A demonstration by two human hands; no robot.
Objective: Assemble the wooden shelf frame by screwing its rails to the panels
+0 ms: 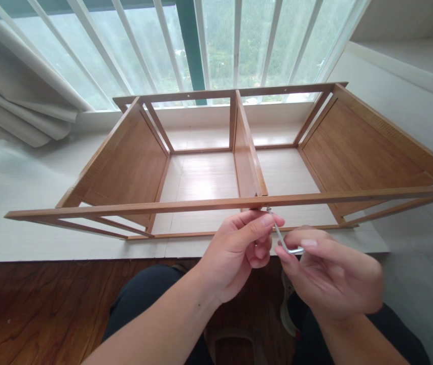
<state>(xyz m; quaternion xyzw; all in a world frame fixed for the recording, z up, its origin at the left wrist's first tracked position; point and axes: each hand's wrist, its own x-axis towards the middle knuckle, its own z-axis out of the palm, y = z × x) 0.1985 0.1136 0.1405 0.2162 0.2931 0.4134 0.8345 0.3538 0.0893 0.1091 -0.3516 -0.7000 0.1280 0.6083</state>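
A brown wooden frame (186, 206) with side panels and a middle divider (247, 147) stands in front of me. A small screw (268, 209) sits at the near rail, where the divider meets it. An L-shaped hex key (280, 240) reaches that screw with its long arm. My left hand (233, 253) is closed, thumb and fingers pinching the hex key's long arm just below the screw. My right hand (332, 271) grips the short, bent end between thumb and fingers. The key's tip in the screw head is too small to make out clearly.
The frame rests on a pale ledge (87, 243) beneath a barred window (220, 45). A grey curtain (22, 96) hangs at left, and a pale wall (418, 116) borders the right. Below are my knees, a stool (231, 333) and the dark wooden floor (45, 304).
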